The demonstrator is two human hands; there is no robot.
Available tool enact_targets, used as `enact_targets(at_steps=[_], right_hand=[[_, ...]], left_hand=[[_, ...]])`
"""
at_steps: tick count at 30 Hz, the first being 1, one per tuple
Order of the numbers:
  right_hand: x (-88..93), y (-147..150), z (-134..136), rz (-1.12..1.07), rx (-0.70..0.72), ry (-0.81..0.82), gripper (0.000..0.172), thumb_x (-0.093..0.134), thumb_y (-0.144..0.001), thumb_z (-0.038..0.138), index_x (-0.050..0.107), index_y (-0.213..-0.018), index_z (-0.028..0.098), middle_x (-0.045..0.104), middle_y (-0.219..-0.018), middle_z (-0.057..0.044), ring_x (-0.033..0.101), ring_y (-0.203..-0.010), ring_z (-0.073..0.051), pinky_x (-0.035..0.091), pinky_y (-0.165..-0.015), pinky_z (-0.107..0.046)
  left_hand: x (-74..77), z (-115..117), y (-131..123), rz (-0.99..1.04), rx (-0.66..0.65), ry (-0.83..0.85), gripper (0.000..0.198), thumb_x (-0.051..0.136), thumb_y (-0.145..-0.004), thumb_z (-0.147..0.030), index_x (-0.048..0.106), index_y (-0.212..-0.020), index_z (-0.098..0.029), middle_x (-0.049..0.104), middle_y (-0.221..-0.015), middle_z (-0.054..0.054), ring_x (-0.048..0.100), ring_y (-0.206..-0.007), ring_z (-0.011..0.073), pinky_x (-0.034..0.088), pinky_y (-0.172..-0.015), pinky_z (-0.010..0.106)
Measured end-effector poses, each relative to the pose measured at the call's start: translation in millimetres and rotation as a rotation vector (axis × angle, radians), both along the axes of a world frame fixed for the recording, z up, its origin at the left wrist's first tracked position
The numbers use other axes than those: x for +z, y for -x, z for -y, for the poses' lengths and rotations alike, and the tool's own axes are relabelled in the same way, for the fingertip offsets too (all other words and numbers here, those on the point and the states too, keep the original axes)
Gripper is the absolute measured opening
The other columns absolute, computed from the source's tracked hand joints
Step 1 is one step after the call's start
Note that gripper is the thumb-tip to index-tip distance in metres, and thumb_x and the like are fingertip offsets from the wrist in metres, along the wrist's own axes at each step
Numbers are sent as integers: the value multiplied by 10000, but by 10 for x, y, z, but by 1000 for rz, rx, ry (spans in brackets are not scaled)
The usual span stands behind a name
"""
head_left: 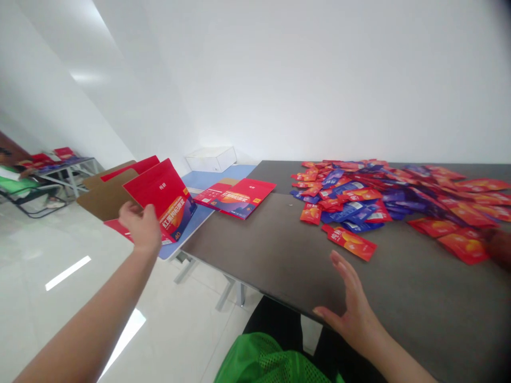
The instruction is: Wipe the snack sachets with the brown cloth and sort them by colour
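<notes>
My left hand (140,223) is in front of an open red carton (167,197), its fingers bent and thumb apart, with nothing visible between them. Whether it touches the carton's side I cannot tell. The carton stands with its flaps up, showing brown cardboard inside. Over the dark table's front edge, my right hand (353,311) is empty, thumb and fingers spread wide. Nearest to it lies a single red sachet (351,243). Behind that spreads a heap of red and blue-purple sachets (355,197).
A flat red carton (239,198) lies across the join of the blue table (191,226) and the dark table (255,250). Behind is a white box (211,158). Another person's hand (500,246) reaches in at right, beside sachets. At far left, a person in green (18,183) sits near another table.
</notes>
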State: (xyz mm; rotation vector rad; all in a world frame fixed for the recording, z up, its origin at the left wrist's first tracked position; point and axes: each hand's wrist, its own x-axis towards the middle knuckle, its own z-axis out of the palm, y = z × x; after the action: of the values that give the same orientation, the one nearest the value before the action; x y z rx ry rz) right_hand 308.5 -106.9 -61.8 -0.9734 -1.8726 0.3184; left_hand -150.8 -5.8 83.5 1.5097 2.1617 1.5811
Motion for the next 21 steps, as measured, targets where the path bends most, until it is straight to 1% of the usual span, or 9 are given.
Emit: enact_targets(at_steps=[1,2,3,4,6,9,11,15,21], right_hand=[[0,10,-3,5,5,5,911,666,-817,261,74,-1509,287,229,-1534,-149,257,-1415,-317,345,-1075,-575],[0,20,-6,12,10,11,911,664,-819,265,68,-1509,287,222,-1538,-148,253,-1417,-317,338,-1079,-577],[-2,28,-8,20,14,18,912,661,-822,268,63,-1510,287,215,-1541,-146,249,-1418,-318,330,-1083,-579],[-4,35,-11,29,15,25,912,658,-823,270,59,-1510,287,210,-1544,-145,244,-1420,-319,322,-1087,-582],[-12,41,-16,42,16,39,908,651,-826,268,55,-1511,287,205,-1547,-141,236,-1422,-318,309,-1096,-581],[-34,28,-31,41,6,74,895,640,-827,257,61,-1509,284,210,-1546,-136,229,-1424,-315,304,-1103,-574],[-52,8,-46,26,-8,108,894,642,-820,254,70,-1507,283,213,-1545,-135,231,-1422,-317,308,-1102,-573],[-82,-32,-87,-41,-28,180,885,650,-812,264,94,-1500,292,224,-1541,-127,252,-1412,-315,310,-1104,-571],[-125,-24,-157,-176,8,260,797,618,-844,288,144,-1484,323,280,-1517,-109,316,-1388,-283,343,-1094,-537]], left_hand=[[-96,-53,-173,-42,7,-42,665,405,-926,-496,186,-1425,-114,290,-1458,166,331,-1319,285,286,-1109,410],[-195,-120,-352,-128,-69,-19,661,478,-892,-494,285,-1400,-119,396,-1398,166,453,-1231,279,345,-1069,412],[-296,-201,-530,-222,-214,53,612,497,-883,-476,365,-1363,-119,472,-1346,166,522,-1167,266,390,-1033,406],[-398,-293,-699,-332,-326,100,576,488,-890,-454,398,-1353,-124,492,-1346,167,531,-1174,259,396,-1031,396],[-595,-497,-988,-597,-400,180,641,515,-879,-456,363,-1393,-106,429,-1429,190,411,-1319,284,325,-1095,401],[-849,-801,-1273,-872,-272,400,783,569,-835,-512,312,-1434,-78,303,-1509,229,312,-1380,349,257,-1123,455],[-966,-964,-1379,-909,-220,473,763,607,-820,-470,356,-1408,-55,341,-1477,263,357,-1346,382,287,-1094,491],[-1035,-1102,-1499,-928,-228,493,492,563,-866,-302,514,-1261,-13,557,-1270,272,519,-1204,344,400,-1003,441],[-825,-867,-1584,-973,-259,362,431,402,-946,-247,494,-1315,-44,535,-1345,218,520,-1223,302,378,-1046,398]])
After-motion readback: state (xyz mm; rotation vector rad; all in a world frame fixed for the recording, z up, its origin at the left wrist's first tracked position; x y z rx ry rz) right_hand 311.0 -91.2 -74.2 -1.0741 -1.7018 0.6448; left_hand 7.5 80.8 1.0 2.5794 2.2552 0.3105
